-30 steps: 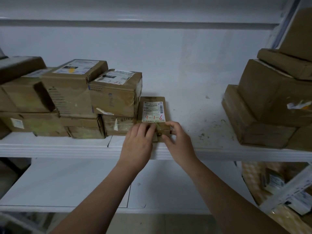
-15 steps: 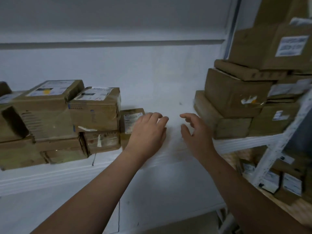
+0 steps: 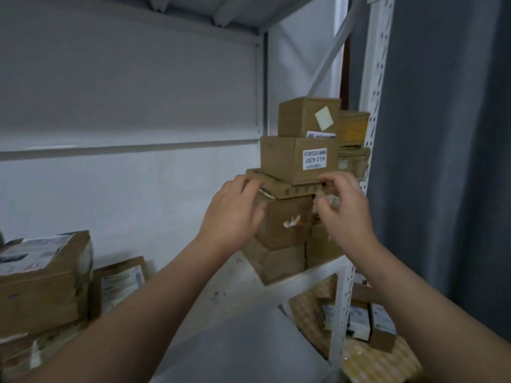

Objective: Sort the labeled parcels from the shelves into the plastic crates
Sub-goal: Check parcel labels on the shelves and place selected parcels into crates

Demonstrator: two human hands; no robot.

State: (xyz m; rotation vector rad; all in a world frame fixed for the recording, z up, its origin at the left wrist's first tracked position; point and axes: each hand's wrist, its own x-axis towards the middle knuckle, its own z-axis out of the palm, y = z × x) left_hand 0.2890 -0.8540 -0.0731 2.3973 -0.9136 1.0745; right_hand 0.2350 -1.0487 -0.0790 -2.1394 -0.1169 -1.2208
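A stack of brown cardboard parcels stands at the right end of the white shelf (image 3: pixel 301 280). In the stack, a thin flat parcel (image 3: pixel 287 187) lies under a labeled parcel (image 3: pixel 282 157) and a smaller top parcel (image 3: pixel 300 117). My left hand (image 3: pixel 232 217) grips the flat parcel's left end, fingers on top and thumb below. At its right end my right hand (image 3: pixel 345 211) pinches it between curled fingers and thumb. Below it sit a taped parcel (image 3: pixel 284 219) and a bottom parcel (image 3: pixel 276 261).
More labeled parcels (image 3: pixel 41 275) are piled at the shelf's left end. A perforated white upright (image 3: pixel 372 106) and a grey curtain (image 3: pixel 448 161) close off the right side. Under the shelf, a yellowish patterned container (image 3: pixel 378 360) holds small labeled parcels (image 3: pixel 383 324).
My hands left the small hand-marked parcel at the left pile, crossed the shelf and rose to the right-hand stack. The view swung right and up with them.
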